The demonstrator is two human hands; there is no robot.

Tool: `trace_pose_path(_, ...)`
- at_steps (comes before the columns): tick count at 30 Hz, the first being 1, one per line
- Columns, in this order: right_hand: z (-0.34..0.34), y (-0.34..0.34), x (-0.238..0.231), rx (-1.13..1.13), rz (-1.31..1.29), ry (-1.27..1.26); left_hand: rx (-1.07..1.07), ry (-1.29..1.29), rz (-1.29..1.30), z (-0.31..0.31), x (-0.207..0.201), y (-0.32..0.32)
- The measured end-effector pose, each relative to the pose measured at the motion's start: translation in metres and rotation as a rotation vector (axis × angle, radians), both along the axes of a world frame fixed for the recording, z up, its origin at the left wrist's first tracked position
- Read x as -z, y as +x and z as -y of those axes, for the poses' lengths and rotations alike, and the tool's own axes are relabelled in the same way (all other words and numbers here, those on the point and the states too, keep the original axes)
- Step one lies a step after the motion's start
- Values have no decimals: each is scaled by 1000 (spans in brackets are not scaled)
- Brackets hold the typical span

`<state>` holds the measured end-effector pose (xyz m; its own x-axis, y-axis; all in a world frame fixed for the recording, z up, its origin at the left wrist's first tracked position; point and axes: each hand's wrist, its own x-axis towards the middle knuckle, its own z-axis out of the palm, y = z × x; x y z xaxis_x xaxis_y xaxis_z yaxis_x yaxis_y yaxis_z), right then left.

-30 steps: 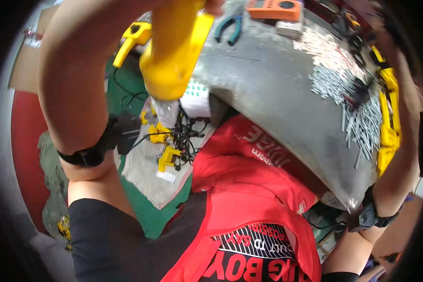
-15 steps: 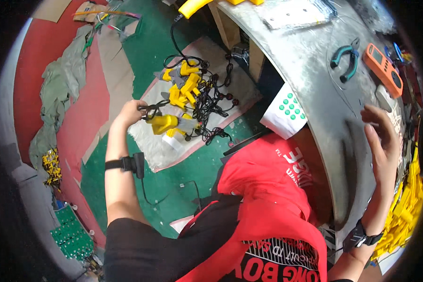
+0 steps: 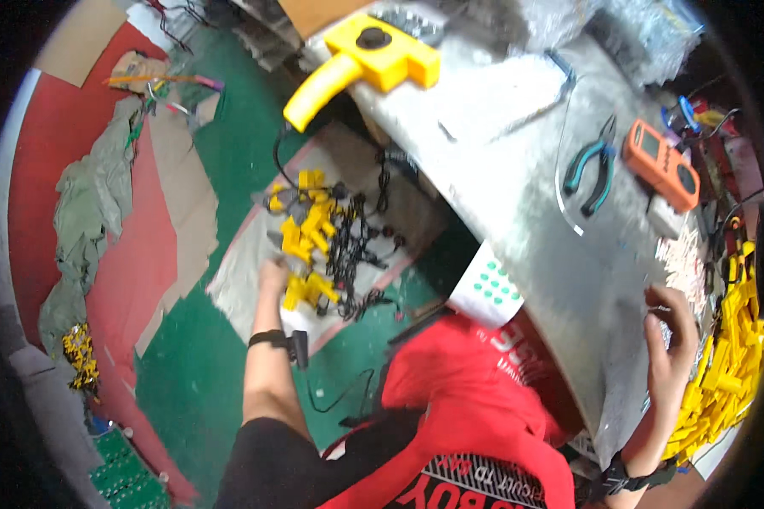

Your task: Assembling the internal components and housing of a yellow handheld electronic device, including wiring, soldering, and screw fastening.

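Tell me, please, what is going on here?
The left hand reaches down beside yellow pieces and tangled black cables on a pale sheet; blur hides whether it grips anything. The right hand appears over the grey bench, its fingers loosely curled, with nothing visible in it. On the bench lie pliers, an orange meter and a yellow device at the edge.
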<state>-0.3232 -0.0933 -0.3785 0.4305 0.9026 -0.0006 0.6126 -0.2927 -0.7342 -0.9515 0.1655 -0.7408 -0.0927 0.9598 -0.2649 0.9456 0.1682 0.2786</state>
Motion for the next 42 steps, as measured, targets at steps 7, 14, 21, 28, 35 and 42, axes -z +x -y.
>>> trace_pose_path(7,-15,-33,-1,-107,230,4,532,929,470,-72,-332,298)
trace_pose_path(14,15,-39,-8,-157,300,-28,1115,668,345,-66,-308,468)
trace_pose_path(21,94,-20,3,38,285,19,1182,812,354,-65,-306,498)
trace_pose_path(28,99,-27,-28,153,207,128,1769,311,463,136,-384,515)
trace_pose_path(35,171,9,2,129,260,-200,1907,108,496,193,-356,540)
trace_pose_path(42,151,106,46,553,397,-40,1962,-58,473,204,-356,564)
